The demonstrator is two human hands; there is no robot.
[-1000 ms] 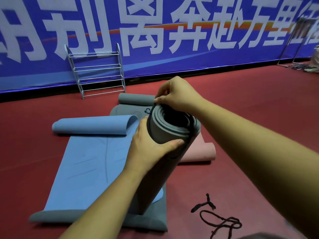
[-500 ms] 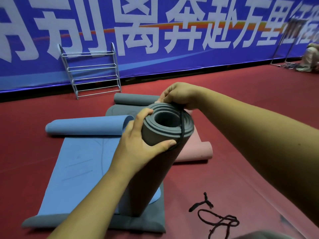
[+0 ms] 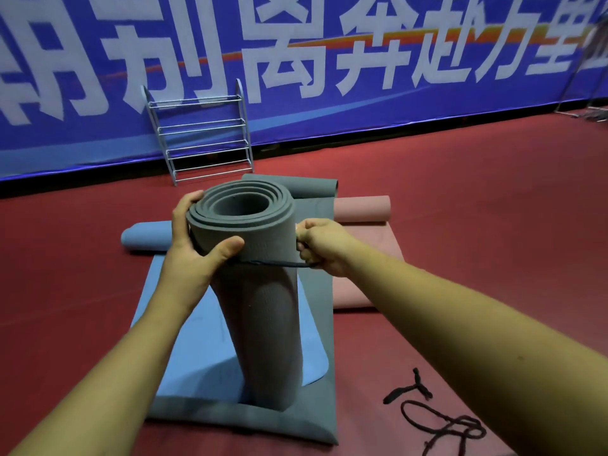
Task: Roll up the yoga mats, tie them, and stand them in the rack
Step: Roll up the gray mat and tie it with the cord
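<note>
Below banner [image 3: 427, 106] reading 奔赴万, left fingers [image 3: 230, 249] wrapped round grey mat [image 3: 260, 307], right fingers [image 3: 306, 239] pinching black cord [image 3: 283, 264]

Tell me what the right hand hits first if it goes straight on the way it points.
The rolled grey mat: the right hand, pinching the black cord, points at its side, seemingly almost touching.

Red floor [image 3: 477, 199] across the whole scene. Blue banner [image 3: 329, 123] runs the full length of its back edge, with large white characters [image 3: 286, 44] and an orange streak [image 3: 487, 32] cutting through them. Black strip [image 3: 65, 187] sits between banner bottom and floor. Back right corner: thin metal frame [image 3: 567, 77], blurred.
</note>
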